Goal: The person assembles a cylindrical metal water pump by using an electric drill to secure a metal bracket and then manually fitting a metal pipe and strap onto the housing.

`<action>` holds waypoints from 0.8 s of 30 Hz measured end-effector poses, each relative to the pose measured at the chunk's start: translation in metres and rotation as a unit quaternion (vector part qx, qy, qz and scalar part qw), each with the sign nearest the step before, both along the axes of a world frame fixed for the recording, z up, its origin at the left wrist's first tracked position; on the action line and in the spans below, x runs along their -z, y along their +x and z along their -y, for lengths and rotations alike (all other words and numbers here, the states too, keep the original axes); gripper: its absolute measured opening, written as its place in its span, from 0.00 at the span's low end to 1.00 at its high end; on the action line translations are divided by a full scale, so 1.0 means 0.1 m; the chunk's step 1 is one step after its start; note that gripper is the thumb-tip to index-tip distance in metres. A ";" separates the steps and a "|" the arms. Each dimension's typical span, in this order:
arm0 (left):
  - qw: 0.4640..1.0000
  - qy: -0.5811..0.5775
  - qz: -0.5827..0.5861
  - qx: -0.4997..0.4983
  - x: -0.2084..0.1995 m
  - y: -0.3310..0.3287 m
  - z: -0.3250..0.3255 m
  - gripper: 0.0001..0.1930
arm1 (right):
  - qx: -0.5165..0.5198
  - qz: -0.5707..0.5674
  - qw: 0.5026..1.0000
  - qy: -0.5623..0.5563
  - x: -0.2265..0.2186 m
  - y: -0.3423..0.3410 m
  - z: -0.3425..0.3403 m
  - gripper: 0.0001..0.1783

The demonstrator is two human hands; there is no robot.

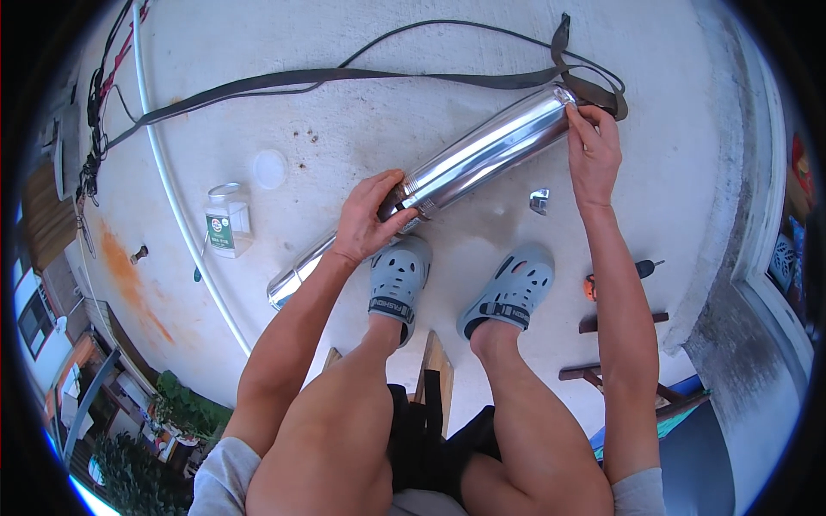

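Note:
A long shiny metal pipe point(495, 142) lies slantwise on the pale concrete, its far end to the right. My left hand point(370, 211) is wrapped round its near end at the ridged joint, where a dark patch shows between thumb and fingers. Below that hand, another shiny pipe section point(301, 267) runs down to the left. At the far end, my right hand point(595, 142) pinches the pipe's rim with thumb and fingers. A dark flat strap point(447, 77) loops beside that end. A small shiny metal piece point(539, 201) lies below the pipe.
A clear jar point(228, 222) with a green label and a round translucent lid point(270, 169) lie left. Past them runs a white hose point(172, 189). My grey-blue clogs point(509, 288) are near the pipe. An orange-and-black drill-like tool point(644, 268) is partly behind my right forearm.

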State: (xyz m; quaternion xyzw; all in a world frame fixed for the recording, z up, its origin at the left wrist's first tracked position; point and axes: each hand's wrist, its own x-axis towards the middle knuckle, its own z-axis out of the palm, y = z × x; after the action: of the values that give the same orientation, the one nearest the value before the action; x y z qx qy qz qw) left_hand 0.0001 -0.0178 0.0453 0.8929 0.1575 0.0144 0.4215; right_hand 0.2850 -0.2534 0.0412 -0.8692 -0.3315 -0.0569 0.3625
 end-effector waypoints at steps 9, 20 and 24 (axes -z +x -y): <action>1.000 -0.018 -0.017 -0.013 -0.03 -0.02 -0.01 0.32 | 0.001 0.004 1.000 -0.001 0.03 -0.02 0.00 0.18; 1.000 -0.013 -0.021 0.000 -0.09 0.00 -0.02 0.37 | 0.014 0.017 1.000 0.014 0.04 -0.04 -0.07 0.16; 0.999 -0.019 -0.025 -0.009 -0.23 0.18 0.00 0.35 | 0.012 -0.004 1.000 0.021 -0.02 -0.02 -0.05 0.15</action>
State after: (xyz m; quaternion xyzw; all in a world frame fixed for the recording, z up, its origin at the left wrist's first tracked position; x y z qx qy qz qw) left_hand 0.0184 -0.0178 0.0686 0.8836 0.1757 -0.0069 0.4339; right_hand 0.2825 -0.2485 0.0432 -0.8656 -0.3183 -0.0644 0.3811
